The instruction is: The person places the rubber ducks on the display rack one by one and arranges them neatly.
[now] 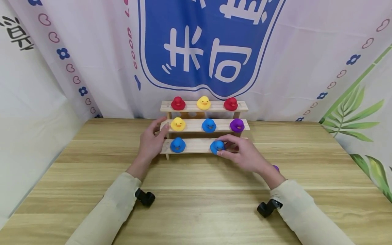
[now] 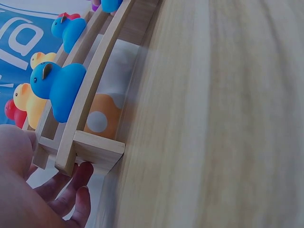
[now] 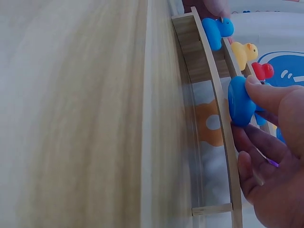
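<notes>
A three-tier wooden display stand (image 1: 196, 146) holds rubber ducks in several colours. My right hand (image 1: 246, 154) pinches a blue rubber duck (image 1: 216, 147) between thumb and fingers at the right part of the lowest tier; in the right wrist view that duck (image 3: 241, 102) is upright at the plank. At the stand's left end, my left hand (image 1: 150, 141) grips the wood, its thumb by the middle tier. The left wrist view shows fingertips (image 2: 84, 173) curled under the end of the lowest plank. Another blue duck (image 1: 178, 145) sits on the lowest tier's left.
On the middle tier sit a yellow duck (image 1: 178, 124), a blue duck (image 1: 209, 126) and a purple duck (image 1: 237, 125). The top tier bears a yellow duck (image 1: 203, 103) between two red ones. A purple object (image 1: 276, 168) peeks out behind the right wrist. A printed curtain (image 1: 116, 68) hangs behind.
</notes>
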Demonstrator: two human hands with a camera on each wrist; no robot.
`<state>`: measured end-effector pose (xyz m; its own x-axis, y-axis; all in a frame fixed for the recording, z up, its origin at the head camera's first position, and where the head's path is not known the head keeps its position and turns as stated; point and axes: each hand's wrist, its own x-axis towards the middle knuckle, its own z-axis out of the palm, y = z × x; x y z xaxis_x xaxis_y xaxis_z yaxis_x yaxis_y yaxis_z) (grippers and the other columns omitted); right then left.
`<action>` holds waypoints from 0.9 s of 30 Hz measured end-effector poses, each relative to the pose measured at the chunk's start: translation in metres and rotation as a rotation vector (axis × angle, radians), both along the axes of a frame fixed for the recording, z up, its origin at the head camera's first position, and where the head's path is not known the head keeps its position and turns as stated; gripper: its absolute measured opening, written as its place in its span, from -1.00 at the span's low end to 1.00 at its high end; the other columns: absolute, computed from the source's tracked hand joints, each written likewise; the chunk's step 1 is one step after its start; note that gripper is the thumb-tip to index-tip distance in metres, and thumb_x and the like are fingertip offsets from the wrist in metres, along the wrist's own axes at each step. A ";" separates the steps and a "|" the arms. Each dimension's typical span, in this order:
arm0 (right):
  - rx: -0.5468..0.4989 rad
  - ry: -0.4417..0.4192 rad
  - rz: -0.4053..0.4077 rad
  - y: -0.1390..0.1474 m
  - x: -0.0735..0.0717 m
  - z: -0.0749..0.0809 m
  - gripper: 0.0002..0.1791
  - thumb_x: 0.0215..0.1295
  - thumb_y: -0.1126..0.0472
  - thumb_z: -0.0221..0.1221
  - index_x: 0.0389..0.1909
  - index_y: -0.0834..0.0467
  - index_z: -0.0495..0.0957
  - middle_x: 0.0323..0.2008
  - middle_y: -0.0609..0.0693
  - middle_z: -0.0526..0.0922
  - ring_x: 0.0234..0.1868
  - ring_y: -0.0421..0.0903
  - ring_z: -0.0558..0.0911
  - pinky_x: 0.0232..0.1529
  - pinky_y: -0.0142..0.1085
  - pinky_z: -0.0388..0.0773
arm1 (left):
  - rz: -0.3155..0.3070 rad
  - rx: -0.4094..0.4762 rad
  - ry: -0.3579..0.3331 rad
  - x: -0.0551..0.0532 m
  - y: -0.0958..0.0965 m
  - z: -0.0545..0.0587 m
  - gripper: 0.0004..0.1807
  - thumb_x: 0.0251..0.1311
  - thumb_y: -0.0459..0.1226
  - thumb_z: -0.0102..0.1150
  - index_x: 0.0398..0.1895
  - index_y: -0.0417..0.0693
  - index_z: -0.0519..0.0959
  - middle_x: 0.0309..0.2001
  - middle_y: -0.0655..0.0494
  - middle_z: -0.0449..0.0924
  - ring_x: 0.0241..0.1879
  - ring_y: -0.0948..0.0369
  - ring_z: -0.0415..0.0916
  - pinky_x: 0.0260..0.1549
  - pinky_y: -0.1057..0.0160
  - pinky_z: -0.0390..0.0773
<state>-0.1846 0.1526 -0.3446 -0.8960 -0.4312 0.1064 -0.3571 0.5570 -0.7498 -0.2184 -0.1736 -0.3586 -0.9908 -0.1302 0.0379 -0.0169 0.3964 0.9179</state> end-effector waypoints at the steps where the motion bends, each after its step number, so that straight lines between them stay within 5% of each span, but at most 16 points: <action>1: 0.003 0.002 0.000 0.000 0.000 0.000 -0.60 0.43 0.10 0.38 0.24 -0.03 0.65 -0.02 -0.03 0.77 0.01 -0.04 0.68 0.09 -0.14 0.67 | 0.000 -0.001 -0.003 0.000 0.000 0.000 -0.43 0.59 0.09 0.04 0.57 0.24 0.40 0.49 -0.04 0.43 0.40 -0.04 0.44 0.32 -0.09 0.62; 27: 0.010 0.004 -0.015 -0.003 0.000 -0.003 -0.56 0.40 0.14 0.41 0.27 0.00 0.64 0.04 -0.01 0.76 0.05 -0.03 0.70 0.17 -0.05 0.72 | 0.004 -0.012 -0.010 -0.003 -0.002 -0.006 -0.41 0.57 0.16 0.03 0.57 0.30 0.40 0.58 -0.02 0.33 0.47 -0.06 0.38 0.41 -0.15 0.52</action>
